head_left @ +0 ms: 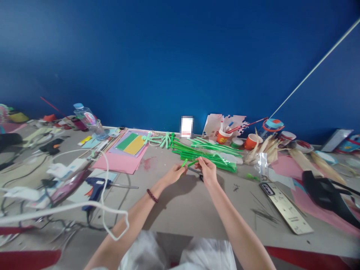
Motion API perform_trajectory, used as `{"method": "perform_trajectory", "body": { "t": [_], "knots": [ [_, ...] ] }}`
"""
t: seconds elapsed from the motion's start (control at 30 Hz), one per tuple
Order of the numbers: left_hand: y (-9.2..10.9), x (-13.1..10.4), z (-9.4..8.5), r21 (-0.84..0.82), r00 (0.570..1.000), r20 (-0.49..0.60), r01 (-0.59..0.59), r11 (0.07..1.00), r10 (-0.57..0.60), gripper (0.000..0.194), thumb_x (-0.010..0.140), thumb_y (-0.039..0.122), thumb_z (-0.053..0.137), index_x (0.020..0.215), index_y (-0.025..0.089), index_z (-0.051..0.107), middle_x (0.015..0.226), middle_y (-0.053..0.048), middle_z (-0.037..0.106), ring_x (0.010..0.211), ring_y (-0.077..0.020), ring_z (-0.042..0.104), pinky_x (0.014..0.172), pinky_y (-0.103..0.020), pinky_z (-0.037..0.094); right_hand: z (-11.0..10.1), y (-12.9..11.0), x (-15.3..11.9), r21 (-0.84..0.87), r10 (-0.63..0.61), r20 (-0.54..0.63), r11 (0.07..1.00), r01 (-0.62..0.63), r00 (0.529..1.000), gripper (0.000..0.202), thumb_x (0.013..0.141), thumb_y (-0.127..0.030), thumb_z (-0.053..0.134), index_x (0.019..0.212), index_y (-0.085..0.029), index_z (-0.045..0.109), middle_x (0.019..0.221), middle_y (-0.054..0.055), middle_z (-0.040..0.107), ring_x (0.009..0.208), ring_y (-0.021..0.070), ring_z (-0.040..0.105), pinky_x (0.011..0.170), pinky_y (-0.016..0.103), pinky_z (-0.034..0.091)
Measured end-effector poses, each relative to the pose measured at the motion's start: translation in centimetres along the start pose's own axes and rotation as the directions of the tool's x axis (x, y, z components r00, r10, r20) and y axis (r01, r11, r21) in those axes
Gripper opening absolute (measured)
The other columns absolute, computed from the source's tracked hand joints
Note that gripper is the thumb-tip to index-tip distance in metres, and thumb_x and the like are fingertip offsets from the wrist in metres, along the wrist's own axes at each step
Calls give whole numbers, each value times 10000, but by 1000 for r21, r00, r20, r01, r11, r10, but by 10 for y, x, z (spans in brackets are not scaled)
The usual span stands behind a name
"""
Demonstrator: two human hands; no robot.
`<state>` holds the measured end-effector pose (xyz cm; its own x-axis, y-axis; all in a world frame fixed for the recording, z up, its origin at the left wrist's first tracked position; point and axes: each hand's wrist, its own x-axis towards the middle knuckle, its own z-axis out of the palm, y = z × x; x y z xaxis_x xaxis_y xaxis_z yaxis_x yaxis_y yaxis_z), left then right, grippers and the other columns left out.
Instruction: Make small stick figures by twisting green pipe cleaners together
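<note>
My left hand (pixel 177 172) is closed on a bright green pipe cleaner (pixel 184 162), whose tip sticks up past the thumb. With its fingers pinched, my right hand (pixel 206 169) grips a green pipe cleaner (pixel 192 163) that reaches toward the left hand. Whether both ends belong to one piece, I cannot tell. Beneath the hands lies a dark-handled tool, perhaps scissors (pixel 201 177), partly hidden by the right hand. Just beyond is a pile of green pipe cleaners (pixel 225 163). Twisted light-green pipe-cleaner shapes (pixel 166 140) lie farther left.
Left are a glue gun (pixel 95 189), a looping white cable (pixel 105 187), pink paper (pixel 123 163) and a plastic bottle (pixel 88 119). Right are a phone (pixel 287 210), thin dark wires (pixel 264 213), a paper cup of pens (pixel 222 137) and dried husks (pixel 271 146). A blue wall (pixel 174 63) stands behind.
</note>
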<state>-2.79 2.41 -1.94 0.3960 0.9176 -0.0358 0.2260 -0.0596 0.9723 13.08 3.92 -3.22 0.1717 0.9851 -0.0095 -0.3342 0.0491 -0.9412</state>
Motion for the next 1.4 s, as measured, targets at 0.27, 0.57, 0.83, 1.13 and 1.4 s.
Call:
{"method": "perform_trajectory", "body": {
  "t": [0.27, 0.57, 0.83, 1.13, 1.4],
  "knots": [
    [14, -5, 1, 64, 996, 77, -50, 997, 45, 410, 869, 414, 352, 524, 192, 369, 493, 34, 365, 495, -95, 325, 535, -262, 258, -3, 1, 1, 22, -54, -124, 998, 57, 991, 405, 585, -544, 728, 667, -158, 638, 518, -30, 559, 462, 90, 488, 489, 228, 401],
    [1, -3, 4, 38, 995, 79, -57, 998, 54, 381, 854, 401, 403, 533, 196, 381, 503, 31, 338, 494, -99, 282, 500, -268, 221, -9, -2, 9, 142, -29, -217, 988, 60, 976, 395, 556, -522, 758, 645, -163, 620, 505, -53, 516, 462, 77, 450, 486, 222, 381],
    [-7, 1, 7, -45, 994, 52, -96, 994, 99, 385, 874, 369, 347, 531, 197, 377, 501, 27, 348, 497, -106, 300, 524, -271, 241, 2, -1, -1, 320, 98, 165, 936, -147, 981, 344, 646, -488, 730, 795, -184, 674, 541, -49, 517, 503, 86, 475, 532, 232, 434],
    [-3, -2, 5, -127, 991, 107, -63, 990, 77, 346, 870, 396, 362, 589, 195, 372, 512, 43, 335, 485, -94, 267, 494, -264, 212, 6, -1, -6, 140, 196, 260, 961, -238, 945, 329, 522, -439, 813, 599, -161, 653, 516, -22, 568, 478, 80, 490, 505, 223, 418],
    [5, -2, 3, -33, 995, 69, -65, 997, 67, 419, 872, 428, 360, 525, 193, 377, 494, 31, 329, 496, -101, 291, 522, -278, 221, 3, -1, -1, 172, 156, 66, 971, -165, 986, 369, 520, -477, 804, 606, -151, 654, 520, -21, 557, 450, 74, 466, 436, 208, 414]
  ]
}}
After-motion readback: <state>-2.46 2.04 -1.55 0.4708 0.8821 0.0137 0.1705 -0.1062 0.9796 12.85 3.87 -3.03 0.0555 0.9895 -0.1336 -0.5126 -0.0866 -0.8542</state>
